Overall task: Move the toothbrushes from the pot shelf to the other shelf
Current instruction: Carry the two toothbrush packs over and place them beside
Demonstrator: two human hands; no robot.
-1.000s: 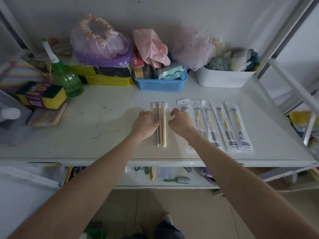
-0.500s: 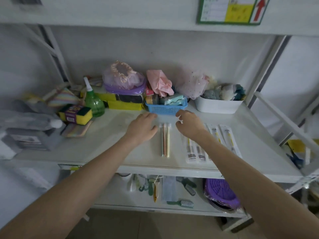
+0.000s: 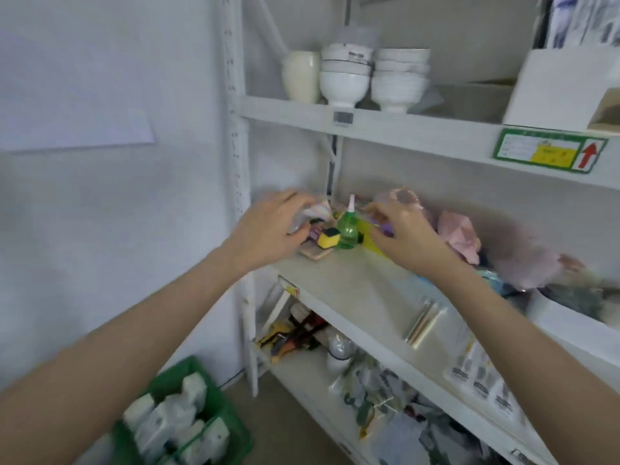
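Three loose toothbrushes lie side by side on the white middle shelf, with several packaged toothbrushes beyond them to the right. My left hand hovers at the shelf's left end, fingers spread, holding nothing. My right hand floats above the shelf to the right of a green spray bottle, fingers loosely curled and empty. Both hands are well clear of the toothbrushes. The view is blurred.
White bowls and a cream cup stand on the upper shelf. A yellow sponge, pink bag and white tub sit on the middle shelf. Cluttered lower shelf; green crate on the floor.
My hands let go of the three toothbrushes and lifted away to the left. The view swung up and left, now showing the upper shelf with bowls.
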